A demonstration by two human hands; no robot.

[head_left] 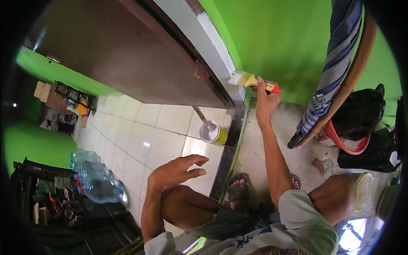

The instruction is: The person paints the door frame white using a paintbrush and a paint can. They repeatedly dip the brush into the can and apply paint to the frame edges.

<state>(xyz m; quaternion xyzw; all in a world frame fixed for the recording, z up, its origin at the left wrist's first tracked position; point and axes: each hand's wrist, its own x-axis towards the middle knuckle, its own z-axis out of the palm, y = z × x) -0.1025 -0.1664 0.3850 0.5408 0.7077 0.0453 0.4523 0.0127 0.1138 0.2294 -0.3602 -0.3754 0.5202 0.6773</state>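
Note:
A paintbrush (250, 80) with a yellow handle and red tip is gripped in my right hand (267, 100). White paint coats its bristles, which touch the lower part of the white-painted door frame (221, 59) beside the green wall. My left hand (180, 170) rests by my knee, holding nothing, with thumb and fingers apart. Ahead of it on the tiles stands an open yellow-green paint can (219, 135) with pale paint inside. A wooden stick (201, 114) leans out of the can.
The brown door (127, 51) fills the upper left. Right of me, a folded umbrella (329, 76) and a curved wooden pole (352, 80) lean near a red-rimmed bucket (355, 146) and black plastic bags (361, 114). Large water bottles (97, 182) and a black cabinet (55, 204) stand left.

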